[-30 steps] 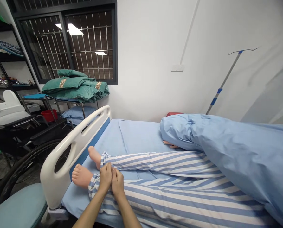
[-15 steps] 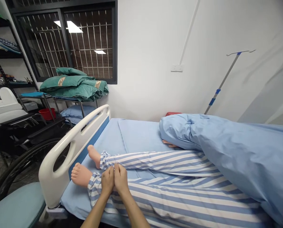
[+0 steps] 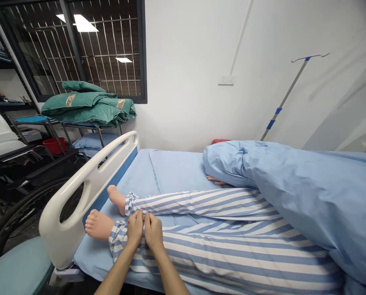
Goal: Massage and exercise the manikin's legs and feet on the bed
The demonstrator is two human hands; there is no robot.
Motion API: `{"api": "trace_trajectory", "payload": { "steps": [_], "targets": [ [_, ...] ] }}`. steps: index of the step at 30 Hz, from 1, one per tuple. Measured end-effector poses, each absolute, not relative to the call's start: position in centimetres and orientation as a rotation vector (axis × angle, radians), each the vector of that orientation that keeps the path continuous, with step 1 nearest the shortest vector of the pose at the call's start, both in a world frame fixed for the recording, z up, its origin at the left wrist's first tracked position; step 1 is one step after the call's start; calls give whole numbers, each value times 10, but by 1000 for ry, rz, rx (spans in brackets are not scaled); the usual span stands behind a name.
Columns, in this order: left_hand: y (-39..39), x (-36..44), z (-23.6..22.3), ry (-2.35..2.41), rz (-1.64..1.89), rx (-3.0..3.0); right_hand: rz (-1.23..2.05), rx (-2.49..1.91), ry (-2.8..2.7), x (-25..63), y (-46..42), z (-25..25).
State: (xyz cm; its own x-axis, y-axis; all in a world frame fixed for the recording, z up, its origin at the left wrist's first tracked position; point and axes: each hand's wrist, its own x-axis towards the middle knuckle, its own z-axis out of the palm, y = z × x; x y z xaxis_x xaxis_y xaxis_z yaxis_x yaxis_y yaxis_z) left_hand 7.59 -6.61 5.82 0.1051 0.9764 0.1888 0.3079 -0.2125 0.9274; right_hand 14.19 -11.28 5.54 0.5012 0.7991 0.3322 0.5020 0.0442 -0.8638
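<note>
A mannequin in blue-and-white striped trousers (image 3: 232, 250) lies on the bed, its two bare feet at the footboard end. My left hand (image 3: 135, 227) rests on the near trouser leg just above the ankle cuff, fingers curled down into the cloth. Right beside it, my right hand (image 3: 153, 231) is closed on the same trouser leg, the two hands nearly touching. My fingertips are hidden behind the knuckles. The near foot (image 3: 99, 224) points up, left of my hands; the far foot (image 3: 117, 199) lies beyond it.
A white footboard (image 3: 89, 180) closes the bed's left end. A blue quilt (image 3: 293, 180) covers the mannequin's upper part, with a hand (image 3: 216, 180) showing below its edge. A wheelchair (image 3: 35, 176) and a stool (image 3: 19, 266) stand left. An IV pole (image 3: 283, 102) rises behind the bed.
The view has shifted slightly, so the scene sits a little further left and higher. My hands stay on the near trouser leg, with a slightly wider gap between the wrists.
</note>
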Motion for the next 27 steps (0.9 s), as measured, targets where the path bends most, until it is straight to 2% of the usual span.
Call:
{"api": "trace_trajectory", "payload": {
  "steps": [4,11,16,23,27],
  "targets": [
    [-73,86,74,1190,1202,1490,379,-1539,-1071,145,-114,57],
    [-84,86,47,1236,1158,1759,454,-1477,-993,145,-115,53],
    [-84,85,46,1267,1097,1815,427,-1502,-983,146,-115,54],
    [-86,84,48,1219,1052,1833,319,-1562,-1161,152,-129,81],
    [-86,83,44,1240,1071,1828,303,-1614,-1200,152,-133,72]
  ]
}}
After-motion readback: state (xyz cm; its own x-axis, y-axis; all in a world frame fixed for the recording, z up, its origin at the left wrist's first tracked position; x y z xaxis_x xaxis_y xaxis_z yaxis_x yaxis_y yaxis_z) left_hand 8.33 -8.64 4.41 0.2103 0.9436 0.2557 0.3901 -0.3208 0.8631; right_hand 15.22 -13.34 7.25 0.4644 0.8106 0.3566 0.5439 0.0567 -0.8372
